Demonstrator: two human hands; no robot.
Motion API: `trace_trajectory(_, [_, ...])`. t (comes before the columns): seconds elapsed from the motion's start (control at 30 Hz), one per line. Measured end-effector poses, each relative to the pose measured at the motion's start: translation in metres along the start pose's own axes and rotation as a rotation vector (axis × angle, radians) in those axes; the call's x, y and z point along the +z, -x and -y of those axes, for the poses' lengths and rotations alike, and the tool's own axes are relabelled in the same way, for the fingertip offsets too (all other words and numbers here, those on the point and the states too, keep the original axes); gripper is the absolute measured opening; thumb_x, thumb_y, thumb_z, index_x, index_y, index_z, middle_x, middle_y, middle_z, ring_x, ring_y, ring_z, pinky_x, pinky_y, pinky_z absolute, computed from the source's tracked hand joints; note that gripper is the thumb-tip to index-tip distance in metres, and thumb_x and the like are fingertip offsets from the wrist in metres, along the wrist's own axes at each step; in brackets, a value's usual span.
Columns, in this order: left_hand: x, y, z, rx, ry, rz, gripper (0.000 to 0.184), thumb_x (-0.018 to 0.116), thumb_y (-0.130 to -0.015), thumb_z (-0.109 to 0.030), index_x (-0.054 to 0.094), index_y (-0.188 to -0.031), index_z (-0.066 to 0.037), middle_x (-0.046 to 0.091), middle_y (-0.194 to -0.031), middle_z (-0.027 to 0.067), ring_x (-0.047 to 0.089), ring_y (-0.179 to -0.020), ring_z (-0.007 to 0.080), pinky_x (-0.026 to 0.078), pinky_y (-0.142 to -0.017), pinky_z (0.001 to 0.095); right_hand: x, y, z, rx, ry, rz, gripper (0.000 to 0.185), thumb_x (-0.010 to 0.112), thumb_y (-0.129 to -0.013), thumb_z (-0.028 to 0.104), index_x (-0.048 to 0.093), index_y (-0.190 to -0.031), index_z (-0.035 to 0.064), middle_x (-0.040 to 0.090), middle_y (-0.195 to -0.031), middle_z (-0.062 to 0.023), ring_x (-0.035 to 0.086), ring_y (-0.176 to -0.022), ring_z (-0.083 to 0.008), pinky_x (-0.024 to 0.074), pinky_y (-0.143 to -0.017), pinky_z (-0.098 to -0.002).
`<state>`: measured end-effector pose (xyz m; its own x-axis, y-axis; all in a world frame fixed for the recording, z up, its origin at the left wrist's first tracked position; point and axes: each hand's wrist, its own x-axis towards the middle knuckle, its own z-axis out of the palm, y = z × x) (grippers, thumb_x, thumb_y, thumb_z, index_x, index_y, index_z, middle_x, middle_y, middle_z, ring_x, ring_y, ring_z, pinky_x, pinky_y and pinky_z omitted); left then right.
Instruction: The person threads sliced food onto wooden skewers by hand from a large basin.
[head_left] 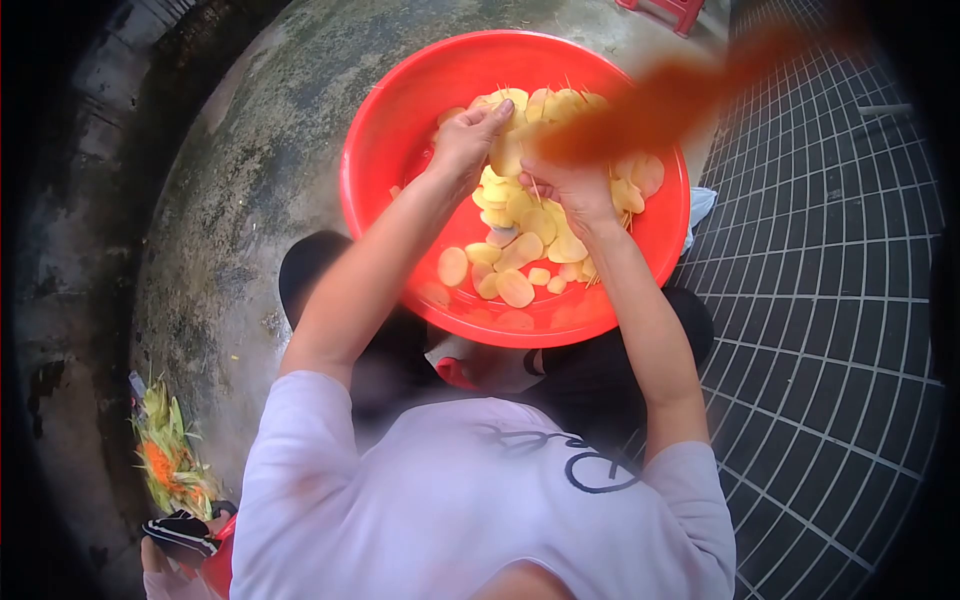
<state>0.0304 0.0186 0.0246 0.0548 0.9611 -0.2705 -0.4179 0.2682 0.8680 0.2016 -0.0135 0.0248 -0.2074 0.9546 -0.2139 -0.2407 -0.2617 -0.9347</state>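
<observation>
A large red plastic basin [365, 200] sits between my knees with many thin yellow potato slices [515, 287] in it. Over the basin, my left hand [468, 145] pinches a potato slice [507, 150] between thumb and fingers. Close beside it, my right hand [575, 192] is closed, with what looks like a thin wooden skewer [535, 190] at its fingertips. Several slices threaded on skewers [560, 103] lie towards the far side, their thin tips sticking up. A brown-orange blur [640, 115] in front of the camera hides part of the basin and of my right hand's surroundings.
Grey stained concrete [230, 240] lies to the left, dark floor tiles [800, 300] to the right. A red stool leg [685, 15] shows at the top. Low on the left are a heap of green and orange scraps [170, 450] and another person's striped shoe [182, 535].
</observation>
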Motion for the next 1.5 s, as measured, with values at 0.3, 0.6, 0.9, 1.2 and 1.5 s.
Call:
trace_trajectory(0.3, [-0.012, -0.006, 0.008, -0.124, -0.407, 0.107, 0.043, 0.061, -0.097, -0.041, 0.062, -0.123, -0.007, 0.068, -0.110, 0.0041, 0.067, -0.096, 0.0154, 0.052, -0.081, 0.0327, -0.060, -0.032, 0.058, -0.224, 0.130, -0.219, 0.020, 0.075, -0.082, 0.006, 0.067, -0.098, -0.0009, 0.068, -0.079, -0.0040, 0.065, -0.067, -0.0093, 0.0464, -0.056, -0.0211])
trace_trajectory(0.6, [-0.024, -0.002, 0.043, 0.305, -1.447, 0.317, 0.024, 0.063, -0.082, -0.008, 0.073, -0.104, -0.006, 0.072, -0.091, 0.0153, 0.069, -0.085, 0.0281, 0.053, -0.073, 0.0401, -0.125, -0.086, 0.030, -0.234, 0.457, -0.435, 0.032, 0.076, -0.082, 0.016, 0.068, -0.107, -0.0031, 0.072, -0.083, -0.0086, 0.070, -0.073, -0.0142, 0.0510, -0.061, -0.0263])
trace_trajectory(0.9, [-0.029, -0.011, 0.046, 0.083, -1.790, 0.354, 0.025, 0.072, -0.085, -0.030, 0.072, -0.099, -0.009, 0.071, -0.089, 0.0104, 0.068, -0.087, 0.0274, 0.052, -0.074, 0.0421, -0.106, -0.019, 0.066, -0.485, 1.365, -0.422, 0.034, 0.072, -0.080, 0.032, 0.073, -0.100, 0.0045, 0.074, -0.088, -0.0122, 0.071, -0.086, -0.0293, 0.0539, -0.079, -0.0410])
trace_trajectory(1.2, [-0.034, -0.010, 0.071, 0.243, -1.667, 0.360, 0.028, 0.070, -0.086, -0.033, 0.068, -0.105, -0.013, 0.070, -0.090, 0.0102, 0.067, -0.088, 0.0282, 0.052, -0.073, 0.0426, -0.084, -0.002, 0.023, 0.396, 1.636, 0.039, 0.019, 0.069, -0.076, 0.012, 0.073, -0.092, 0.0014, 0.073, -0.090, -0.0149, 0.071, -0.087, -0.0299, 0.0556, -0.079, -0.0415])
trace_trajectory(1.5, [-0.030, -0.006, 0.089, 0.031, -1.635, 0.320, 0.018, 0.070, -0.077, -0.023, 0.070, -0.090, -0.011, 0.071, -0.088, 0.0109, 0.069, -0.086, 0.0294, 0.054, -0.071, 0.0431, -0.079, -0.017, -0.017, 0.359, 1.912, 0.235, 0.016, 0.067, -0.073, 0.009, 0.074, -0.085, 0.0007, 0.073, -0.078, -0.0168, 0.072, -0.073, -0.0300, 0.0571, -0.070, -0.0389])
